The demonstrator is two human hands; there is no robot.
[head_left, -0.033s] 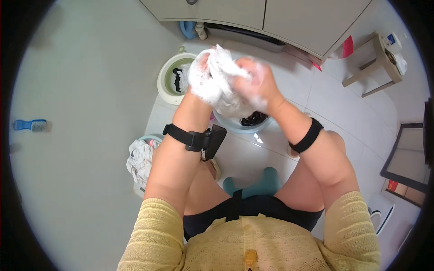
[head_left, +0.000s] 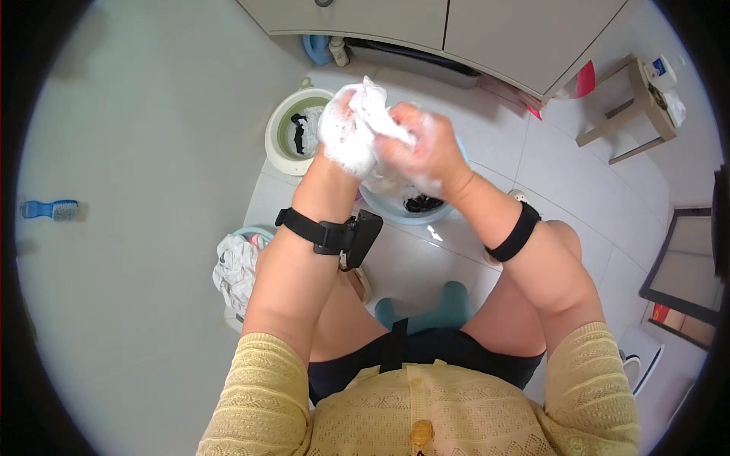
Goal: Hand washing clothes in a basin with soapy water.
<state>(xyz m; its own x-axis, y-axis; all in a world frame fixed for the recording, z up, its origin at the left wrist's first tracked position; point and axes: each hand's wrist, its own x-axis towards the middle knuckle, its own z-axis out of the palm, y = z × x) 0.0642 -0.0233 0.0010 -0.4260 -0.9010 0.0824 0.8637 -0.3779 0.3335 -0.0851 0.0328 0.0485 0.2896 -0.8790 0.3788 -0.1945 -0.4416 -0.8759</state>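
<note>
Between my hands is a white garment (head_left: 372,109), bunched up and thick with soap suds. My left hand (head_left: 341,114) is closed around its left part, the fingers mostly covered in foam. My right hand (head_left: 433,148), also sudsy and a little blurred, grips the right part close by. Both are held over a light blue basin (head_left: 411,217). Inside that basin lie a dark piece of clothing (head_left: 422,203) and some wet pale fabric. What kind of garment I hold cannot be made out.
Left of the blue basin stands a white-and-green basin (head_left: 274,144) with black and white clothes. White laundry (head_left: 236,270) fills a basket by my left leg. A cabinet (head_left: 365,17) spans the far side; a small stool (head_left: 639,102) holds bottles at the right. A blue brush (head_left: 52,210) is far left.
My right hand has moved slightly, and the garment between my hands looks more tightly bunched. More of the dark clothing's right side is covered. My left hand stays nearly in place.
</note>
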